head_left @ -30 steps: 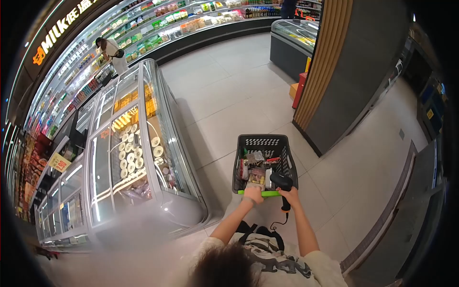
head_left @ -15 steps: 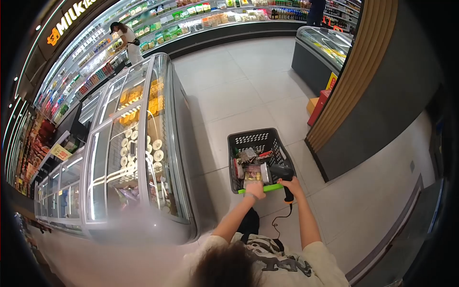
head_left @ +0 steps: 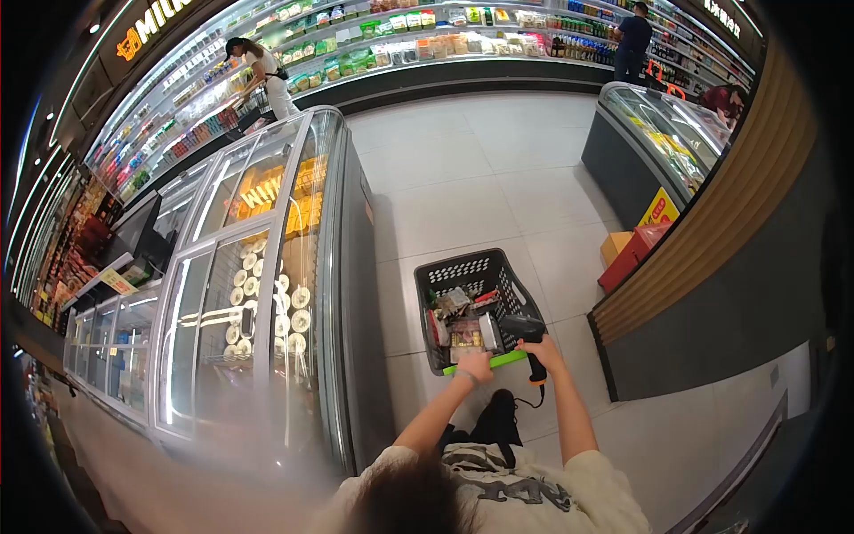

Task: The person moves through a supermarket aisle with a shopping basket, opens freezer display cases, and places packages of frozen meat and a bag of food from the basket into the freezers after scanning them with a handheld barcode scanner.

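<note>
A black shopping cart basket (head_left: 431, 307) with perforated walls is in front of me, holding several packaged goods (head_left: 466, 334). Fingers wrapped, my left hand (head_left: 475, 366) grips the green handle bar (head_left: 509, 358) near its left end. At the bar's right end my right hand (head_left: 543, 353) is closed around the handle. Beside it, and partly covered by it, sits a black gun-shaped device (head_left: 523, 327) with an orange-tipped grip and a dangling cord. I cannot make out whether my right fingers also hold this device.
A long glass-topped freezer (head_left: 334, 231) runs along the left. On the right stand a wood-slatted wall (head_left: 676, 240), red box (head_left: 633, 256) and another freezer (head_left: 654, 142). Tiled floor (head_left: 445, 169) stretches ahead to refrigerated shelves. One person (head_left: 267, 76) is far left; another (head_left: 631, 44) far right.
The cart and I have moved forward along the aisle, and the view has turned slightly. More of the right freezer and the far person shows. Both hands stay on the handle.
</note>
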The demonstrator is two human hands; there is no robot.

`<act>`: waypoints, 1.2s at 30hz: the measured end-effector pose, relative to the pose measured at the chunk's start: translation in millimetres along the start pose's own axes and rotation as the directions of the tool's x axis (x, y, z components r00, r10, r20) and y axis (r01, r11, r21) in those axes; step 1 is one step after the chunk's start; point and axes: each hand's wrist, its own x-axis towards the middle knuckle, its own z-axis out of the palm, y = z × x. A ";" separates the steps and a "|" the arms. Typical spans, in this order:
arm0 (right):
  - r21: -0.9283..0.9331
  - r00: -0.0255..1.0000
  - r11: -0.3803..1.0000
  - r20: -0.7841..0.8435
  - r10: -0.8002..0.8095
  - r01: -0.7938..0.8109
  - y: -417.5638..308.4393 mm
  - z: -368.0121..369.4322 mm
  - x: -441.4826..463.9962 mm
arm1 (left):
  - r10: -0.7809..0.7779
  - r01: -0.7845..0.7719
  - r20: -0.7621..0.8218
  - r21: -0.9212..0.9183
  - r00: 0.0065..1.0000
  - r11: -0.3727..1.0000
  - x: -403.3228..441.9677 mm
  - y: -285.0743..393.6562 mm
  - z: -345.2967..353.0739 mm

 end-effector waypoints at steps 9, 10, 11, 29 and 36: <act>-0.149 0.998 0.988 0.058 -0.022 0.030 -12.0 21.1 161.1 | -0.060 0.065 -0.201 0.020 0.978 0.998 93.9 -57.9 -70.2; -0.324 1.000 0.946 0.013 -0.016 0.019 -29.0 54.9 142.1 | -0.047 0.052 -0.208 0.019 0.977 0.998 68.8 -84.8 -74.0; -0.351 1.000 0.936 0.026 -0.007 0.016 -43.2 48.6 160.8 | -0.068 0.074 -0.222 0.021 0.973 0.997 88.7 -86.1 -81.1; -0.440 0.982 0.881 0.140 -0.128 0.177 -115.7 119.7 412.4 | -0.150 0.165 -0.303 0.027 0.941 0.986 260.6 -222.8 -214.1; -0.344 0.988 0.931 0.137 -0.075 0.119 -141.9 152.2 511.2 | -0.156 0.169 -0.256 0.029 0.954 0.985 327.7 -281.7 -278.8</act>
